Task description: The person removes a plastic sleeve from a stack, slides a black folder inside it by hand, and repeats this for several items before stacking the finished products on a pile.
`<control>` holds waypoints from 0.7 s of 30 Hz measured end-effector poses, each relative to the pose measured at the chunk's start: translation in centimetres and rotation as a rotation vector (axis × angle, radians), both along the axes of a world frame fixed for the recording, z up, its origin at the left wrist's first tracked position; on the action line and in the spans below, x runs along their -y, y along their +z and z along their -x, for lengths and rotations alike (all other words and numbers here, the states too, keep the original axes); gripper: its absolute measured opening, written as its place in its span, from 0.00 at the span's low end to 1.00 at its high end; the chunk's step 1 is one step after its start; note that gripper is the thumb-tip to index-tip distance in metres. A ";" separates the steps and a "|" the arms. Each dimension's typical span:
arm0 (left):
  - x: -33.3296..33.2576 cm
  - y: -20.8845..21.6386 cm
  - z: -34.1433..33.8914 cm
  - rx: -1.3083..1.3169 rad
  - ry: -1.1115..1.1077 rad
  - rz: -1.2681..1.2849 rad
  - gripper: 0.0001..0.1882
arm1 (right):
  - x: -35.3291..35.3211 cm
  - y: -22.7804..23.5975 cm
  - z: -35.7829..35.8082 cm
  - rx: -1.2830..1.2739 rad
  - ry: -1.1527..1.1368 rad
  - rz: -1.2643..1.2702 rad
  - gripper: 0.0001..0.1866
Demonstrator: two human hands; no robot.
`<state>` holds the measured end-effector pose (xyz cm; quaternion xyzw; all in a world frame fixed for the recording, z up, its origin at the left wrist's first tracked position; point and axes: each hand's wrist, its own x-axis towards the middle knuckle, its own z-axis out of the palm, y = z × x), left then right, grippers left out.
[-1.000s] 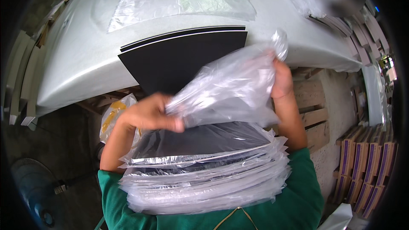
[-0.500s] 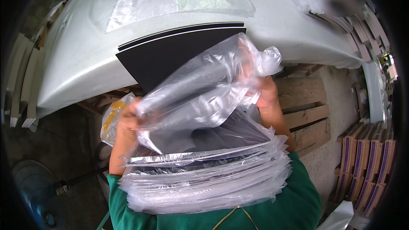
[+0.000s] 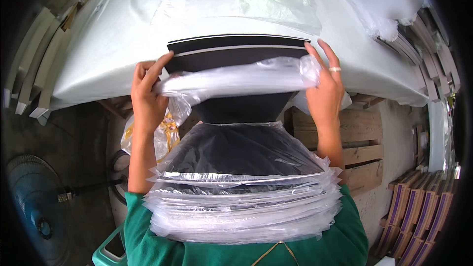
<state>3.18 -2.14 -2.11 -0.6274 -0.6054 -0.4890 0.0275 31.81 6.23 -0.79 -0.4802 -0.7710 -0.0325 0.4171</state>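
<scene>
Since half a second ago, both hands have been carried up and apart, and the crumpled clear plastic bag is now stretched flat across the black board at the edge of the white-covered table. In the head view, the bag's left end is pinched by the closed fingers of the left hand, its right end by those of the right hand. Thin, soft and slippery film is judged best held at its mouth corners; the board looks stiff and light. Below, a stack of bagged black boards is seen, each enclosed in its own sleeve.

Head view — steeply downward, close over hands
</scene>
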 end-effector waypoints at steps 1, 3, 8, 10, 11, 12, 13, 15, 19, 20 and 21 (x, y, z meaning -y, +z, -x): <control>0.8 -0.3 0.0 -0.008 0.001 -0.038 0.24 | 0.3 -0.5 -0.6 -0.014 0.045 -0.045 0.26; 1.5 -1.0 0.5 -0.077 -0.046 -0.200 0.23 | 1.2 -1.4 -1.3 -0.071 0.122 -0.117 0.23; 2.5 -2.6 0.0 -0.196 -0.010 -0.371 0.22 | 1.6 -4.2 -2.5 -0.066 0.127 -0.374 0.17; 3.0 -3.0 -0.7 -0.136 -0.073 -0.363 0.22 | 1.5 -5.1 -3.3 -0.063 0.125 -0.392 0.16; 3.6 -2.7 -0.8 -0.142 -0.086 -0.292 0.17 | 1.5 -5.1 -3.7 -0.066 0.152 -0.413 0.16; 3.9 -1.7 -0.5 -0.057 -0.193 -0.178 0.09 | 1.4 -5.0 -3.9 -0.084 0.239 -0.460 0.15; 4.1 -0.7 0.4 0.172 -0.397 0.047 0.07 | 1.5 -4.7 -4.3 -0.092 0.317 -0.502 0.15; 4.4 0.4 1.6 0.560 -0.690 0.467 0.07 | 2.7 -2.1 -5.0 -0.277 0.411 -0.116 0.12; 3.0 -1.1 2.0 1.232 -0.690 0.737 0.17 | 2.9 -1.6 -7.1 -1.018 0.772 0.992 0.18; 2.5 -2.7 2.8 1.264 -0.745 0.729 0.19 | 2.8 -2.0 -7.2 -1.277 0.832 1.333 0.20; 2.1 -4.7 2.9 1.348 -0.724 0.747 0.19 | 2.1 -4.5 -7.4 -1.328 0.867 1.453 0.26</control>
